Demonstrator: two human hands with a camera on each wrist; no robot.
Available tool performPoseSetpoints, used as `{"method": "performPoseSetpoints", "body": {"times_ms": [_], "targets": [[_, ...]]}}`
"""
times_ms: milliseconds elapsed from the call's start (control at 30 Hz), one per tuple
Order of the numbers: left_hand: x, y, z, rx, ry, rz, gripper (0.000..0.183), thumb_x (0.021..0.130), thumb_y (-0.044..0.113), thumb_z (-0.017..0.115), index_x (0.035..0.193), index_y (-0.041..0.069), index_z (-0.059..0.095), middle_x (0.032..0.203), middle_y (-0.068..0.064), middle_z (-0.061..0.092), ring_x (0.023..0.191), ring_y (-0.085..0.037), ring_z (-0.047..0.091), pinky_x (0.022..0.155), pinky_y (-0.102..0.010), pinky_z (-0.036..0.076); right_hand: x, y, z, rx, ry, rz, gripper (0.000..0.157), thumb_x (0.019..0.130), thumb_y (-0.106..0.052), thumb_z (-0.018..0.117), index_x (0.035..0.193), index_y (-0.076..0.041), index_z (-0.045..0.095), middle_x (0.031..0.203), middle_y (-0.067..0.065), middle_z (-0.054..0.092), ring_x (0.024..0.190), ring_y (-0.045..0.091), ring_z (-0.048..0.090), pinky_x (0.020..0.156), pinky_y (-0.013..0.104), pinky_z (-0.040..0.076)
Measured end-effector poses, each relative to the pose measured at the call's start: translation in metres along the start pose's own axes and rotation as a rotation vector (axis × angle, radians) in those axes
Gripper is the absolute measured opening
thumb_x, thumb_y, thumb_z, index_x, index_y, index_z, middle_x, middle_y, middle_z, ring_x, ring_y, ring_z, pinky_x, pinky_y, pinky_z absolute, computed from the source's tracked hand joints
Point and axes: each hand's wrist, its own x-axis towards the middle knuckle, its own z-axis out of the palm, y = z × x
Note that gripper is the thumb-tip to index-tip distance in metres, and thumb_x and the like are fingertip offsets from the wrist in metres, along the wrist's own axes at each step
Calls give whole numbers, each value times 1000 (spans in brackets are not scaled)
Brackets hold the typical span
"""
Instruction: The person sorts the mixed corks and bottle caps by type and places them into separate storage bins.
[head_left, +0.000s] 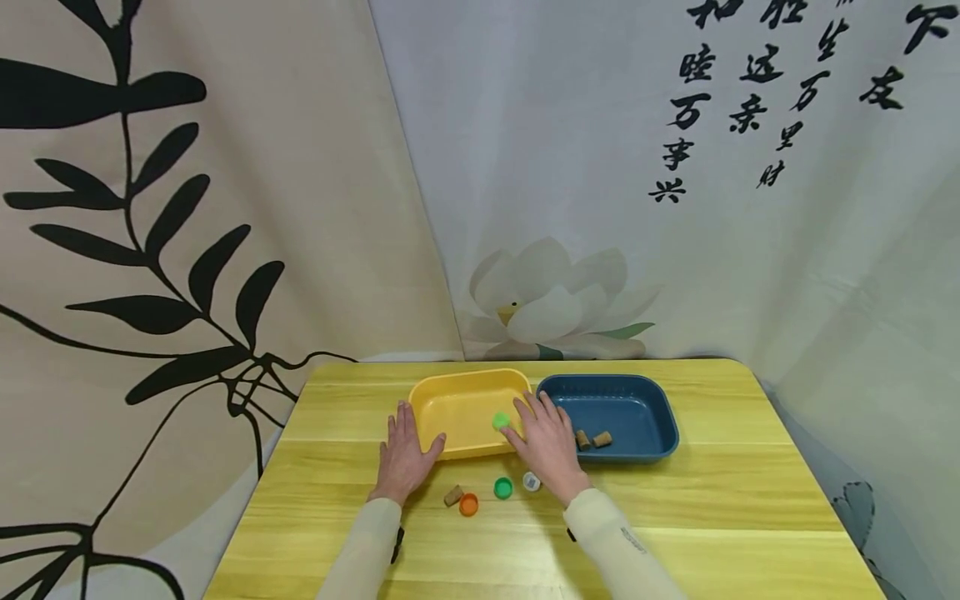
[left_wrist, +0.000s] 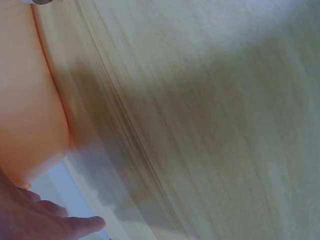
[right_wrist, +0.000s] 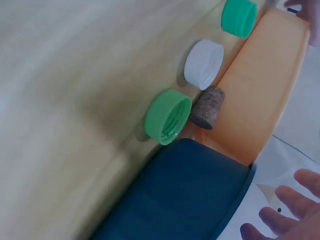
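My left hand (head_left: 406,458) rests at the left end of the yellow tray (head_left: 429,407), fingers straight and thumb spread over its front rim. A light green bottle cap (head_left: 501,421) lies in that tray, right by the thumb tip of my right hand (head_left: 551,446). My right hand reaches over the tray's right end, its fingers (right_wrist: 285,207) spread. Below it on the table, the right wrist view shows another light green cap (right_wrist: 168,117), a cork (right_wrist: 207,107), a white cap (right_wrist: 204,64) and a darker green cap (right_wrist: 239,18). My right hand hides the nearer two in the head view.
A blue tray (head_left: 651,400) stands right of the yellow one, holding two corks (head_left: 602,439). In front of the yellow tray lie an orange cap (head_left: 468,504) and a cork (head_left: 453,496) on the wooden table (head_left: 720,500). Printed curtains hang behind it.
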Motion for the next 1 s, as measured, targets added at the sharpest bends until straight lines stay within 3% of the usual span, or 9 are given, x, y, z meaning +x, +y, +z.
{"method": "performPoseSetpoints", "body": {"times_ms": [267,500,733,1000], "targets": [[1,2,-2,0,-13,-7,101,91,71,39,155,3,-1,162,-11,-3,145,-39,6,104,-69,21,-37,11,-16,146,86,38,60,96,-49,55,142,-12,50,149,9,42,138,32,33,102,59,34],[-1,3,-3,8,-13,1,102,90,71,40,155,4,-1,162,-11,-3,145,-40,6,103,-70,20,-76,29,-32,129,98,19,60,93,-42,63,144,-14,48,150,5,41,137,31,36,99,60,37],[-2,2,-2,13,-4,8,103,89,71,42,155,4,1,161,-12,0,144,-41,6,103,-73,17,-118,46,-38,79,108,-33,59,89,-38,68,138,-8,54,141,11,51,129,35,45,95,57,42],[-2,2,-4,17,-8,18,101,90,70,44,155,3,5,161,-13,0,144,-42,5,101,-75,16,-126,47,-32,83,60,-62,50,90,-43,66,130,-13,61,134,7,57,118,31,56,87,53,49]]}}
